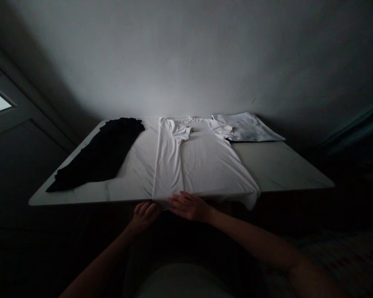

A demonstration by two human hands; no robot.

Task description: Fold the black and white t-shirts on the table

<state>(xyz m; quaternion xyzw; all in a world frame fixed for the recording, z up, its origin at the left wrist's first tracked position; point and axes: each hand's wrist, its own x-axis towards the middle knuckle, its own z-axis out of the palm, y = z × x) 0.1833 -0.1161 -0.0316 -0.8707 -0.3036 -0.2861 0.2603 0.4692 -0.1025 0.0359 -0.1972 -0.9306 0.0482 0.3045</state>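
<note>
A white T-shirt point(208, 165) lies spread on the table with its collar toward the wall. Its left side is folded inward, so that sleeve rests on the shirt's middle. The hem hangs a little over the front edge, lowest at the right corner. My left hand point(145, 213) is closed with curled fingers on the hem's left corner at the table edge. Beside it, my right hand point(189, 206) lies flat on the hem, fingers stretched out to the left.
Dark folded clothing point(96, 155) lies on the left of the marble-patterned table point(286, 165). A folded white and grey garment point(248, 126) with a dark underside is at the back right. The wall point(180, 62) stands behind, and a door point(15, 111) is at the left.
</note>
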